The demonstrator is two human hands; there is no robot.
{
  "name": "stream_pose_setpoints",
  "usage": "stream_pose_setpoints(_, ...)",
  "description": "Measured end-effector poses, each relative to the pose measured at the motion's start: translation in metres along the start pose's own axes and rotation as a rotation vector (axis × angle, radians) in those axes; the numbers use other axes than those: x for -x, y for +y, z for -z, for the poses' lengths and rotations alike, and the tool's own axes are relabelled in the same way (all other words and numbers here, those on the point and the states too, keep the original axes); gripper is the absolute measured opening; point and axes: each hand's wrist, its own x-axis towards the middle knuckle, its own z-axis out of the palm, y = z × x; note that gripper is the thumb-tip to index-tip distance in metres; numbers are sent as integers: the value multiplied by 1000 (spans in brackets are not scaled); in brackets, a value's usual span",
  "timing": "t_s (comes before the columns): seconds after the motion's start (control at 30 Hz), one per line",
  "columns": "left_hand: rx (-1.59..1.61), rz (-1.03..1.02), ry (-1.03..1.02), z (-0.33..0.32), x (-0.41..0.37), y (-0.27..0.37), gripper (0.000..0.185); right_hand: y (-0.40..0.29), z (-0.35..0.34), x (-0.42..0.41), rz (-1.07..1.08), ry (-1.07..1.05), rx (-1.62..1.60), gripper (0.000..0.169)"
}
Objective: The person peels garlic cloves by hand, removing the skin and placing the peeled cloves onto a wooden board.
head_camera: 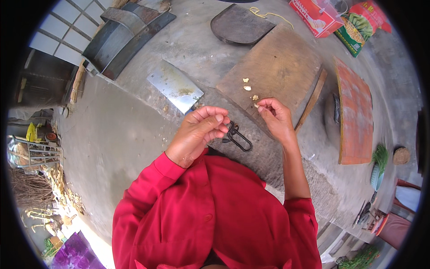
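Observation:
My right hand (277, 117) is over the near edge of a wooden board (285, 60), thumb and forefinger pinching a small pale piece (256, 105). Three similar cream-coloured bits (247, 88) lie in a rough line on the board just beyond it. My left hand (205, 126) hovers left of the board, thumb against half-curled fingers; whether anything is between them cannot be seen. Below its fingertips, a black looped metal tool (240, 138) rests on the concrete. A cleaver (174, 85) lies flat beyond the left hand, which partly hides its blue handle.
A wooden stick (312, 99) lies along the board's right side, with a reddish slab (356, 112) farther right. Beyond the board are a dark rounded plate (240, 25), a red carton (315, 18) and a green packet (354, 33). A metal scoop-like container (126, 37) sits far left.

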Motion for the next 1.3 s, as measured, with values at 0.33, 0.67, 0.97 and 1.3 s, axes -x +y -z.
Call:
stream_pose_setpoints(0.33, -27, -267, -66, 5, 2, -14, 18, -49, -64, 21, 69, -159, -721, 11)
stream_pose_setpoints(0.67, 178, -201, 29, 16, 12, -12, 8, -61, -78, 24, 331, -113, -260, 13)
stream_pose_setpoints(0.97, 231, -209, 19, 21, 17, -15, 8, -69, -82, 25, 482, 2, 64, 13)
stream_pose_setpoints(1.3, 152, -331, 69, 21, 17, -23, 8, -68, -86, 22, 603, 44, 252, 15)
